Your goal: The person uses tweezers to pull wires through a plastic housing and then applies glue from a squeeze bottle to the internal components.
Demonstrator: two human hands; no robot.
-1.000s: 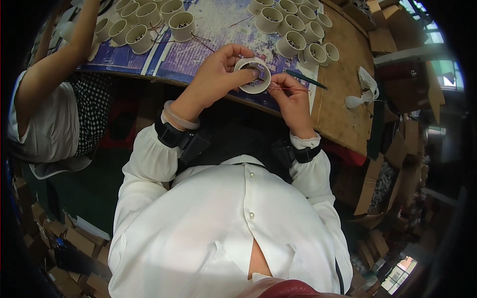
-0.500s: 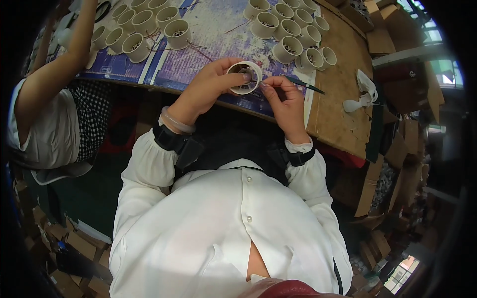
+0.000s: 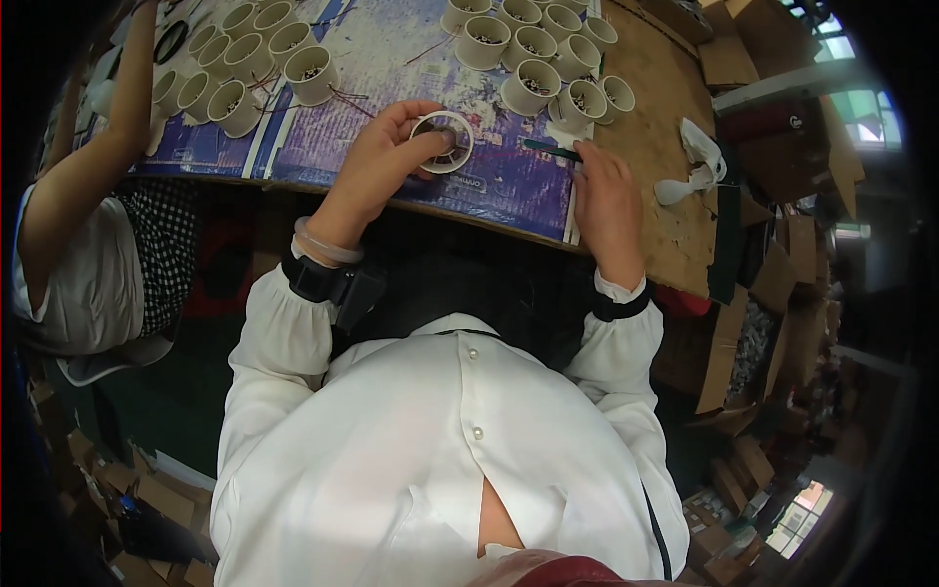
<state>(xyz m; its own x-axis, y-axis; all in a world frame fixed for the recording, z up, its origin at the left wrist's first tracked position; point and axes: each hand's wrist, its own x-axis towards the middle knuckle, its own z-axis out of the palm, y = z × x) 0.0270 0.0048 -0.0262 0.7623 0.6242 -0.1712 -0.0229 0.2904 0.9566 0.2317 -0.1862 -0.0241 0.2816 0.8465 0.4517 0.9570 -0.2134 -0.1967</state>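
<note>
My left hand [image 3: 386,161] is closed round a short white plastic cup [image 3: 468,145], its thumb reaching into the open mouth. Something darker sits inside the cup, mostly covered by the thumb. To the right, my right hand [image 3: 608,205] is closed over the end of a slim dark green tool [image 3: 550,149], whose other end points left toward the cup; its exact kind cannot be made out. A thin reddish wire [image 3: 504,153] seems to run between the cup and the tool, faint against the purple printed sheet [image 3: 528,201]. Both hands are over the table's near edge.
White cups with small parts stand in two groups, left [image 3: 311,76] and right [image 3: 531,88], some trailing thin wires. A crumpled white wrapping [image 3: 699,157] lies on the brown board [image 3: 665,210]. Another person's arm [image 3: 132,108] reaches in at left. Cardboard boxes [image 3: 729,357] crowd the right.
My right hand has moved away from the cup's rim to the right, and the green tool now points left rather than right. The cup, still in my left hand, appears slightly farther left.
</note>
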